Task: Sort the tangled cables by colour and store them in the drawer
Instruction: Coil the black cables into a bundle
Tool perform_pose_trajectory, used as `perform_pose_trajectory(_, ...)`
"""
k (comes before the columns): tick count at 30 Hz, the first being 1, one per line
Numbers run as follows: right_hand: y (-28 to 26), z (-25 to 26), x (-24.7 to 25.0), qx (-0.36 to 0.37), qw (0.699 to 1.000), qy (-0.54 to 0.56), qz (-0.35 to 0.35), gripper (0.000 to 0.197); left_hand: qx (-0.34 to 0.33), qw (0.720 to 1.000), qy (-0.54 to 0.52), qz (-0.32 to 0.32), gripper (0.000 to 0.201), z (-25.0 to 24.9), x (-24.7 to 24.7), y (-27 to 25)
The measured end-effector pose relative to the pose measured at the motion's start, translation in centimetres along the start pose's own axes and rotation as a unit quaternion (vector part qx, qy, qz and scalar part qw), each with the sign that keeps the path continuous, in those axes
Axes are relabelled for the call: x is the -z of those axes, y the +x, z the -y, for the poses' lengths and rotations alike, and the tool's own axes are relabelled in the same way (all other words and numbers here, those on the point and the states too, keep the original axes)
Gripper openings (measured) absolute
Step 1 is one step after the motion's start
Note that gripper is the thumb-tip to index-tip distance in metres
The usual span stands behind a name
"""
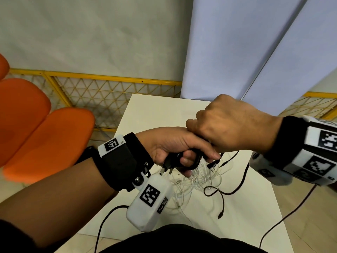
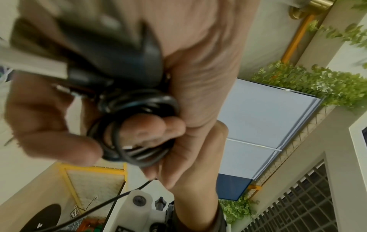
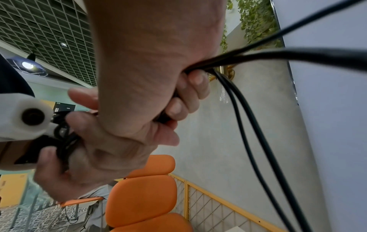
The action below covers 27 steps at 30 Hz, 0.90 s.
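Centre of the head view, above the table (image 1: 145,114) | our left hand (image 1: 169,147) clamps the coiled black cables (image 1: 189,159); right hand (image 1: 231,126) grips their trailing strands | white cables (image 1: 198,178) lie below | light, limp, springy: hold across the loops.

In the left wrist view, the black moulded power plug (image 2: 111,51) at the top is smeared by blur, its metal prongs cut off at the left edge. The right hand (image 1: 231,125) covers where the coiled black cables (image 1: 189,157) meet its fingers. The tangled thin white cables (image 1: 197,179) lie partly hidden under both hands.
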State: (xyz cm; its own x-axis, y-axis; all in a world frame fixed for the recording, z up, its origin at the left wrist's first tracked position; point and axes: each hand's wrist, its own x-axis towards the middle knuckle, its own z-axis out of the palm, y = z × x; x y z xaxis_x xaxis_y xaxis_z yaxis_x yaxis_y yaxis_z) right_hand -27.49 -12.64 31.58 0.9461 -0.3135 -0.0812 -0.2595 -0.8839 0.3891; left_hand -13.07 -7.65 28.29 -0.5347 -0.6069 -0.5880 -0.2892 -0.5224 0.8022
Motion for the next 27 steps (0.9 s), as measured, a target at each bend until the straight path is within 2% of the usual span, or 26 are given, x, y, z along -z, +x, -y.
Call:
perform_pose_trajectory(3, 0.14, -0.38, -0.05, -0.005, 1.0, -0.014, 0.006, 0.035, -0.014, 0.999, -0.001, -0.046, 0.025, 0.12, -0.2, 0.17)
perform_pose_trajectory(6, 0.2, -0.62, -0.48, 0.005, 1.0, -0.015, -0.002, 0.035, -0.015, 0.998, -0.005, -0.062, 0.025, 0.26, -0.27, 0.36)
perform_pose_trajectory(13, 0.31, -0.93, -0.54, 0.004, 1.0, -0.011, -0.012, 0.03, 0.004, 0.999, -0.026, -0.046, 0.022, -0.37, -0.16, 0.03)
perform_pose_trajectory(27, 0.35, -0.8, -0.5, 0.017, 1.0, -0.001, -0.008, 0.029, -0.024, 0.998, -0.05, -0.014, 0.017, 0.37, 0.12, 0.33)
